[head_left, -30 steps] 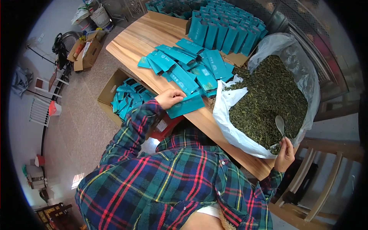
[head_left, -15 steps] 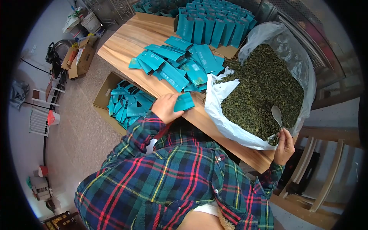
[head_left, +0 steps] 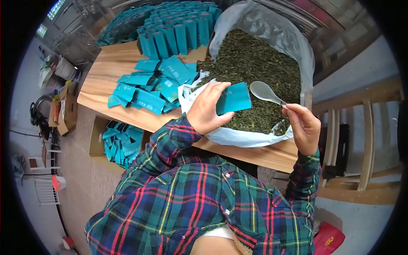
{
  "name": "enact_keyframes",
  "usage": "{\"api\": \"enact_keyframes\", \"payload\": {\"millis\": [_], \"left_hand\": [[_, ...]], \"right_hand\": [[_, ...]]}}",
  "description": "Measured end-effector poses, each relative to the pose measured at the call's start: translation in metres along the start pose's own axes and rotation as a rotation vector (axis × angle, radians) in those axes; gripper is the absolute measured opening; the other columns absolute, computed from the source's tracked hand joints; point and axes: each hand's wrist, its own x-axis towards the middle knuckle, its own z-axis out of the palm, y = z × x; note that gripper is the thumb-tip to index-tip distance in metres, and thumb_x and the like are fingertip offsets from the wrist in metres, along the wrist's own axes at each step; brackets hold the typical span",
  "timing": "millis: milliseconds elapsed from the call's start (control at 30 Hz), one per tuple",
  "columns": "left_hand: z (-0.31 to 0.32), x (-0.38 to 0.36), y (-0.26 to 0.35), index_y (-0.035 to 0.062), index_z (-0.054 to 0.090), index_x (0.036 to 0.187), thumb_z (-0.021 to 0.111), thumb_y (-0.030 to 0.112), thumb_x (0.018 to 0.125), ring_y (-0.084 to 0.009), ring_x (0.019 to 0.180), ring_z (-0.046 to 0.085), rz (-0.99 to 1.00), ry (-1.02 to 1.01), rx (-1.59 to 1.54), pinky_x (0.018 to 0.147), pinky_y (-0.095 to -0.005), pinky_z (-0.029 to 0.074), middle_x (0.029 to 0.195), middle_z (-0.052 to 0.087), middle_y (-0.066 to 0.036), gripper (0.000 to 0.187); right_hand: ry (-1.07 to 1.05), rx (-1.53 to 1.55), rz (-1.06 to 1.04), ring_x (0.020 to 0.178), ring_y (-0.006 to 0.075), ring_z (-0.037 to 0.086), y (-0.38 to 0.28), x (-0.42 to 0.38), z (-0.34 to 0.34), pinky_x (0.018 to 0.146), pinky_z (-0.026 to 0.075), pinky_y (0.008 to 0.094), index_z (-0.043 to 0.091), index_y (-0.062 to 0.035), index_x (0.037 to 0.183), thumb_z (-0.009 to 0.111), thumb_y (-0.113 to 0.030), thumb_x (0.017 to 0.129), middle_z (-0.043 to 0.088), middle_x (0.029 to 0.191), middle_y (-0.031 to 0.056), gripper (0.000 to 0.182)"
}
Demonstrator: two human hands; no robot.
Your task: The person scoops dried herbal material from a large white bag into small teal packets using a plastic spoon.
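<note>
A teal packet is held in my left hand, between thumb and fingers, above the near left part of the dried leaves. These leaves fill a large white plastic bag on the wooden table. My right hand pinches the handle of a pale spoon, its bowl close to the packet's right edge. Whether the spoon's bowl holds any leaves I cannot tell. Flat teal packets lie in a loose pile left of the bag.
Rows of upright teal packets stand at the table's back. A cardboard box of teal packets sits below the table's left edge. Wooden frames are at the right, and a red bag lies low right.
The view has shifted. My left hand has carried the packet from the table's front edge to over the leaves. My right hand has raised the spoon from the leaves, toward the packet.
</note>
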Motion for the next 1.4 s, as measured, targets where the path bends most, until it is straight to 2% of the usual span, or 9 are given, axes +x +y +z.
{"api": "enact_keyframes", "payload": {"millis": [233, 333, 600, 767, 867, 1000, 1133, 1233, 1400], "left_hand": [[0.013, 0.002, 0.001, 0.0, 0.044, 0.123, 0.07, 0.013, 0.066, -0.0332, 0.106, 0.051, 0.011, -0.032, 0.062, 0.09, -0.0374, 0.042, 0.114, 0.051, -0.019, 0.064], [0.017, 0.002, 0.007, 0.0002, 0.045, 0.123, 0.069, 0.013, 0.066, -0.0328, 0.104, 0.052, 0.013, -0.102, 0.141, 0.089, -0.037, 0.043, 0.113, 0.052, -0.019, 0.063], [0.027, -0.004, 0.005, -0.0001, 0.049, 0.118, 0.066, 0.012, 0.067, -0.0334, 0.098, 0.054, 0.011, -0.076, 0.002, 0.085, -0.0368, 0.045, 0.108, 0.054, -0.018, 0.055], [0.018, -0.005, 0.0, -0.0007, 0.05, 0.117, 0.066, 0.012, 0.066, -0.0326, 0.1, 0.054, -0.018, -0.092, -0.017, 0.086, -0.0359, 0.045, 0.108, 0.054, -0.018, 0.055], [0.011, -0.007, -0.003, -0.0009, 0.05, 0.116, 0.068, 0.012, 0.066, -0.031, 0.1, 0.055, -0.031, -0.048, 0.0, 0.086, -0.035, 0.044, 0.108, 0.054, -0.017, 0.056], [-0.004, -0.004, -0.008, -0.0009, 0.05, 0.117, 0.07, 0.012, 0.065, -0.0269, 0.099, 0.056, -0.054, -0.017, -0.035, 0.087, -0.0331, 0.043, 0.107, 0.054, -0.015, 0.057], [-0.011, -0.003, -0.014, -0.0002, 0.049, 0.119, 0.071, 0.01, 0.065, -0.0208, 0.098, 0.056, -0.275, 0.024, -0.3, 0.087, -0.0301, 0.042, 0.106, 0.054, -0.011, 0.059], [-0.013, -0.005, -0.015, 0.0006, 0.048, 0.12, 0.071, 0.009, 0.066, -0.018, 0.098, 0.056, -0.309, 0.046, -0.409, 0.086, -0.0283, 0.042, 0.105, 0.054, -0.009, 0.059], [-0.019, -0.001, -0.011, 0.0017, 0.046, 0.122, 0.071, 0.006, 0.068, -0.0154, 0.098, 0.055, -0.405, -0.008, -0.672, 0.086, -0.0264, 0.042, 0.105, 0.053, -0.007, 0.06]], "right_hand": [[-0.159, -0.254, -0.151, 0.077, 0.0208, 0.064, -0.008, 0.011, -0.011, 0.07, 0.05, 0.0274, 0.062, -0.0014, 0.095, 0.059, 0.004, 0.077, 0.064, 0.085, 0.0124, 0.019], [-0.331, -0.539, -0.437, 0.083, 0.025, 0.063, -0.013, 0.014, -0.006, 0.075, 0.051, 0.031, 0.062, -0.0018, 0.093, 0.059, 0.008, 0.069, 0.064, 0.091, 0.0125, 0.026], [-0.297, -0.515, -0.597, 0.084, 0.0274, 0.063, -0.009, -0.001, 0.018, 0.074, 0.052, 0.0356, 0.062, -0.0051, 0.093, 0.058, -0.001, 0.068, 0.064, 0.091, 0.0103, 0.026], [-0.19, -0.424, -0.484, 0.08, 0.0279, 0.063, -0.009, -0.002, -0.002, 0.073, 0.052, 0.0364, 0.063, -0.0061, 0.093, 0.058, -0.001, 0.073, 0.064, 0.09, 0.0111, 0.022], [-0.027, -0.303, -0.176, 0.075, 0.0276, 0.064, -0.006, -0.002, -0.017, 0.067, 0.052, 0.0337, 0.064, -0.0011, 0.093, 0.056, -0.002, 0.081, 0.065, 0.085, 0.0146, 0.015], [-0.132, -0.512, 0.031, 0.075, 0.033, 0.062, 0.045, 0.005, -0.02, 0.066, 0.051, 0.0375, 0.063, -0.0044, 0.095, 0.055, -0.007, 0.083, 0.064, 0.081, 0.0171, 0.015], [-0.201, -0.624, 0.014, 0.076, 0.0336, 0.061, 0.073, 0.018, 0.013, 0.066, 0.05, 0.0382, 0.063, -0.004, 0.093, 0.058, -0.011, 0.082, 0.063, 0.081, 0.0182, 0.014], [-0.189, -0.538, -0.078, 0.071, 0.0305, 0.063, 0.081, 0.031, 0.038, 0.063, 0.048, 0.0332, 0.063, -0.0022, 0.093, 0.058, -0.011, 0.083, 0.063, 0.08, 0.0176, 0.015], [-0.162, -0.286, 0.096, 0.071, 0.0227, 0.065, 0.101, 0.037, 0.053, 0.065, 0.05, 0.0292, 0.062, 0.0003, 0.096, 0.057, -0.01, 0.084, 0.065, 0.079, 0.014, 0.016]]}}
